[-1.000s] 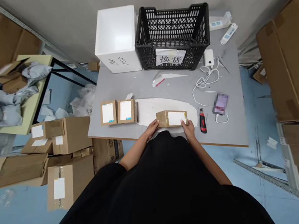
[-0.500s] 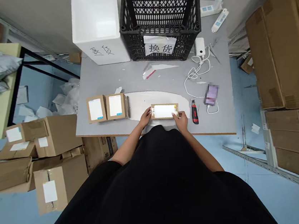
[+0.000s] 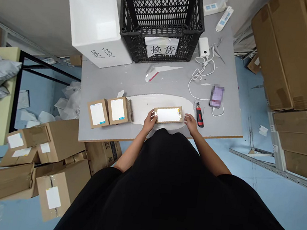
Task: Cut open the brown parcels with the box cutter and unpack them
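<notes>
A small cardboard box [image 3: 168,115] with a white label on top lies on the white sheet [image 3: 144,102] near the table's front edge. My left hand [image 3: 150,120] grips the box at its left end, with the thumb on its near left corner. Just off the right end, my right hand [image 3: 190,122] holds nothing, its fingers apart. A red and black utility knife [image 3: 199,116] lies right of that hand. To the left, two labelled cardboard boxes [image 3: 117,109] stand side by side.
Along the back of the table [image 3: 101,83] stand a white bin [image 3: 102,53] and a black crate [image 3: 163,31]. A phone [image 3: 217,96] with a white cable lies at the right. Stacked cartons [image 3: 64,140] are at the lower left.
My right hand has let go of the box's right end and moved slightly to the right, its fingers now apart. My left hand stays at the left end.
</notes>
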`<state>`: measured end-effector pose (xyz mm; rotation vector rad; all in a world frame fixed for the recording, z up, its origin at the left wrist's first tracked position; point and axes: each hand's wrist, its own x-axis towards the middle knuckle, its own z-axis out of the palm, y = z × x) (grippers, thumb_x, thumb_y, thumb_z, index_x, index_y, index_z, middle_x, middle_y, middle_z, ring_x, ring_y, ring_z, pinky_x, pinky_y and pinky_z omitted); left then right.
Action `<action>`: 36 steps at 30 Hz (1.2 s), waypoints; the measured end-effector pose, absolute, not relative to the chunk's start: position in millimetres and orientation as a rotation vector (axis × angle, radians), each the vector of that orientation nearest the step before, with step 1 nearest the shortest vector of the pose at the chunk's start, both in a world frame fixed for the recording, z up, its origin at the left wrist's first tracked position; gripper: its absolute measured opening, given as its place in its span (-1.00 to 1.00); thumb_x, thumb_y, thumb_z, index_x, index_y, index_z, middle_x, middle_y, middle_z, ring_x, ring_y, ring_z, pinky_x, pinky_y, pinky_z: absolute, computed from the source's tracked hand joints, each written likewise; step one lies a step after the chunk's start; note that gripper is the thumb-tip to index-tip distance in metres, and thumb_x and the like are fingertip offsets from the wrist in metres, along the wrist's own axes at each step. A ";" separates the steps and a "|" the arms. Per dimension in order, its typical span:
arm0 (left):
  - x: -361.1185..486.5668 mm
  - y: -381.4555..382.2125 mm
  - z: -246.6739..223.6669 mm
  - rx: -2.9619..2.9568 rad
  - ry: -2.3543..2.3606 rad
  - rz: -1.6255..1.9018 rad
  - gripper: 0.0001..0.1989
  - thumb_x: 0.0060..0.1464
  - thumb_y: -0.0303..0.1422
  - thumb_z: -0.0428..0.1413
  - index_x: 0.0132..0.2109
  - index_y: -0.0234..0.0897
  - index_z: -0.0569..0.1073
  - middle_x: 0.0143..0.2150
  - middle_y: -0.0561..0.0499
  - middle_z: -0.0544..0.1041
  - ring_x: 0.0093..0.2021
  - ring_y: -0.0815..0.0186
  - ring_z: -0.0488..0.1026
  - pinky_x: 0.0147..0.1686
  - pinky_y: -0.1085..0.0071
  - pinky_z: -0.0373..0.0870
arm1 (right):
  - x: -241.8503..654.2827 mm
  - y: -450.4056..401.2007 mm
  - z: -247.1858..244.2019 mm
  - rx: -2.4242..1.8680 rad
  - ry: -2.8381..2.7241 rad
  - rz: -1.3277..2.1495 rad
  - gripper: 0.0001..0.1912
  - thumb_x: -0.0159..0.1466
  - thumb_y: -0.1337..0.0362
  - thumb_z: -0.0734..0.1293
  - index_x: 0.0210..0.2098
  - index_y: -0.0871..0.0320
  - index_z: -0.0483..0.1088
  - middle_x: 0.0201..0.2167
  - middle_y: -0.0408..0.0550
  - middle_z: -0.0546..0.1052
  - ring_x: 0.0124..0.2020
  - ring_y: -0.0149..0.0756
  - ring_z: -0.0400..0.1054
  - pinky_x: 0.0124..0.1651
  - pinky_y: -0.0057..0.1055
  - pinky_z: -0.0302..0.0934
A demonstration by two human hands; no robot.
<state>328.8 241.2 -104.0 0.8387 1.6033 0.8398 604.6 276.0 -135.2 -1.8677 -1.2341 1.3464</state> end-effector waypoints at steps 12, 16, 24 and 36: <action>310.2 242.4 -116.3 1.102 1.414 0.672 0.36 -0.29 -0.41 0.40 0.49 0.06 -0.31 0.43 -0.25 -0.01 0.32 -0.13 0.21 0.14 -0.03 0.35 | 632.2 286.2 -140.4 -2.238 -1.486 0.859 -0.60 0.23 0.19 0.19 -0.01 0.22 0.40 0.01 0.21 0.46 0.04 -0.05 0.32 0.20 -0.07 0.17; 312.8 250.0 -123.1 1.120 1.435 0.693 0.33 -0.30 -0.37 0.41 0.49 0.01 -0.20 0.42 -0.24 -0.01 0.32 -0.17 0.18 0.09 0.00 0.41 | 664.9 295.2 -142.6 -2.483 -1.686 0.569 -0.41 0.21 0.15 0.30 0.18 0.24 0.23 0.16 0.31 0.29 0.17 0.11 0.15 0.20 -0.01 0.11; 311.9 252.6 -121.2 1.114 1.392 0.693 0.28 -0.32 -0.32 0.42 0.46 -0.02 -0.13 0.47 -0.19 -0.02 0.32 -0.18 0.17 0.09 0.05 0.43 | 666.4 311.4 -142.2 -2.568 -1.860 0.744 -0.40 0.27 0.28 0.24 0.28 0.27 0.13 0.14 0.35 0.29 0.15 0.13 0.18 0.13 -0.03 0.19; 305.7 253.3 -128.6 1.163 1.363 0.744 0.25 -0.30 -0.37 0.42 0.47 -0.08 -0.08 0.46 -0.20 0.06 0.39 -0.13 0.12 0.24 0.02 0.28 | 627.4 307.5 -37.1 -1.887 -2.446 0.858 -0.54 0.41 0.02 0.08 0.18 0.10 0.25 -0.07 0.13 0.56 -0.16 -0.01 0.45 -0.25 -0.28 0.23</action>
